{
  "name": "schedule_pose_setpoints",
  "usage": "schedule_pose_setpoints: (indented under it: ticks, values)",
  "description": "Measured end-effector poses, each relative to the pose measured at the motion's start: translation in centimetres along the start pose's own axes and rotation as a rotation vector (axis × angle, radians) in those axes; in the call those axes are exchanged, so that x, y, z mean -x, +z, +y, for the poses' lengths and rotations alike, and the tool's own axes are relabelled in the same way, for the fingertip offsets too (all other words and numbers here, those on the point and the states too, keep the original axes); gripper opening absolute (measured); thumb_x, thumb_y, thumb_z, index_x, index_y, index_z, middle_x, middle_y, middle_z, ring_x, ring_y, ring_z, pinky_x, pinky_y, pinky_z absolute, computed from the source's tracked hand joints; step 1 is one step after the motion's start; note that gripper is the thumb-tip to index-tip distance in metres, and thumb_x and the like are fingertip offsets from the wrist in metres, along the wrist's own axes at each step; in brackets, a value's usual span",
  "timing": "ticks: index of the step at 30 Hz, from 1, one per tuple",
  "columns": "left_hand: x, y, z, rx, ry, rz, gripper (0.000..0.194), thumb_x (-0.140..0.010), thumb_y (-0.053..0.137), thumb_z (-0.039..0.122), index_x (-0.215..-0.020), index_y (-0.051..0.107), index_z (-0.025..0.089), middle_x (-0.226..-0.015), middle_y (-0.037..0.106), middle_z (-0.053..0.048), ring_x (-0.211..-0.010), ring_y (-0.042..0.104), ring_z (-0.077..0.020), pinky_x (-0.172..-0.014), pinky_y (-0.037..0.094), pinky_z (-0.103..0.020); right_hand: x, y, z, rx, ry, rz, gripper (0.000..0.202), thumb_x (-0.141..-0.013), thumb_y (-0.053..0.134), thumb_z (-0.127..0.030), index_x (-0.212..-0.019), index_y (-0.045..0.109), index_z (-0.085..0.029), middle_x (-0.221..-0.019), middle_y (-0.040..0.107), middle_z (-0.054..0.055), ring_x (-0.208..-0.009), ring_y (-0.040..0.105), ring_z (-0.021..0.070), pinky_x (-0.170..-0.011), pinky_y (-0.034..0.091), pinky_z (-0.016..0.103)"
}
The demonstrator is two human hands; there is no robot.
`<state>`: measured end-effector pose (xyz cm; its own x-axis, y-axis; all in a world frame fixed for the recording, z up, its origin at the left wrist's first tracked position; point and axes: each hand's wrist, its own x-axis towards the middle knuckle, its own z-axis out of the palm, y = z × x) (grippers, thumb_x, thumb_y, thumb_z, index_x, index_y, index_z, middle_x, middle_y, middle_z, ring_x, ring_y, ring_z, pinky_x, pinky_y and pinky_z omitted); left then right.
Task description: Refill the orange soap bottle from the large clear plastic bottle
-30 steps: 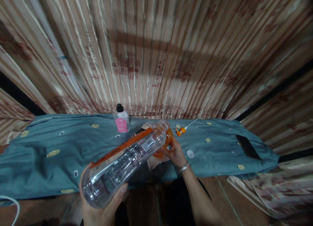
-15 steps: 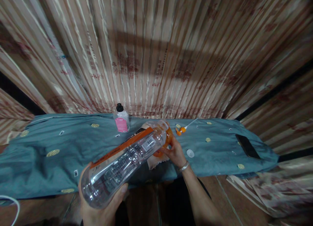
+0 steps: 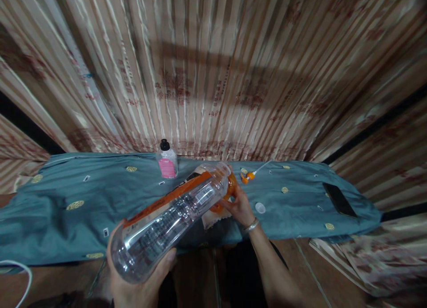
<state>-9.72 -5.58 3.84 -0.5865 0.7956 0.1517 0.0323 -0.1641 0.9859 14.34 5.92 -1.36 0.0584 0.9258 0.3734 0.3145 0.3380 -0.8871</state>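
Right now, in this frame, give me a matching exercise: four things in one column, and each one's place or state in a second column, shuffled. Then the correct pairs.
Things:
1. large clear bottle
2. small bottle with pink label
3. dark phone
4. white round cap

Places or states:
A. lies flat at the right end of the blue cloth
B. stands upright at the back, by the curtain
C. held tilted, its base in the left hand
D. lies on the cloth just right of the right hand

Pairs: 1-C, 2-B, 3-A, 4-D
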Motion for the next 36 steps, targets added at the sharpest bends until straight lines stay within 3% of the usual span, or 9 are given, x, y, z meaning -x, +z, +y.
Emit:
schedule_pose_setpoints:
  ticks: [3, 8, 13, 21, 29, 36]
  values:
    - [-0.2, -0.5, -0.9, 0.000, -0.067, -0.026, 0.098, -0.049, 0.099, 0.040, -0.135, 0.056, 0.023, -0.127, 0.067, -0.010, -0.115, 0.067, -0.0311, -0.106, 0.053, -0.043, 0.0, -0.1, -0.1, -0.007, 0.009, -0.008, 0.063, -0.076, 0.083, -0.056, -0.125, 0.061, -0.021, -0.112, 0.075, 0.010, -0.101, 0.073, 0.0276, -0.092, 0.059, 0.040]
    - [-0.3, 0.2, -1.1, 0.033, 0.060, 0.020, 0.092, -0.049, 0.097, 0.044, -0.130, 0.061, 0.020, -0.122, 0.069, -0.011, -0.113, 0.067, -0.0327, -0.109, 0.050, -0.048, 0.0, -0.1, -0.3, -0.009, -0.006, 0.003, 0.064, -0.077, 0.082, -0.057, -0.125, 0.062, -0.020, -0.111, 0.075, 0.011, -0.103, 0.072, 0.0298, -0.096, 0.058, 0.043]
    - [-0.1, 0.6, -0.9, 0.053, 0.086, 0.056, 0.094, -0.050, 0.098, 0.038, -0.134, 0.059, 0.020, -0.121, 0.069, -0.009, -0.111, 0.067, -0.0298, -0.112, 0.046, -0.046, 0.0, -0.1, -0.1, 0.009, -0.010, -0.003, 0.066, -0.076, 0.083, -0.056, -0.127, 0.061, -0.020, -0.111, 0.075, 0.011, -0.103, 0.073, 0.0287, -0.094, 0.059, 0.041]
    - [0.3, 1.0, 0.7, 0.112, -0.019, 0.008, 0.087, -0.052, 0.097, 0.035, -0.129, 0.062, 0.019, -0.122, 0.069, -0.010, -0.114, 0.067, -0.0324, -0.110, 0.050, -0.047, 0.0, -0.1, 0.4, 0.031, 0.007, -0.011, 0.063, -0.076, 0.084, -0.052, -0.126, 0.062, -0.020, -0.112, 0.075, 0.010, -0.104, 0.073, 0.0285, -0.094, 0.059, 0.040]
    - [0.6, 0.5, -0.5, 0.103, -0.077, -0.008, 0.092, -0.056, 0.096, 0.032, -0.138, 0.056, 0.020, -0.126, 0.068, -0.010, -0.110, 0.067, -0.0273, -0.104, 0.054, -0.041, 0.1, -0.1, 0.2, 0.002, 0.025, -0.002, 0.063, -0.075, 0.084, -0.054, -0.123, 0.062, -0.019, -0.110, 0.077, 0.010, -0.098, 0.075, 0.0272, -0.089, 0.061, 0.039]
    - [0.5, 1.3, 0.9, 0.145, -0.058, 0.012, 0.084, -0.053, 0.097, 0.034, -0.129, 0.062, 0.020, -0.123, 0.067, -0.009, -0.118, 0.064, -0.0303, -0.114, 0.044, -0.047, 0.0, -0.1, -0.2, 0.017, 0.035, -0.002, 0.064, -0.075, 0.085, -0.053, -0.124, 0.061, -0.019, -0.114, 0.076, 0.012, -0.109, 0.073, 0.0301, -0.096, 0.059, 0.042]
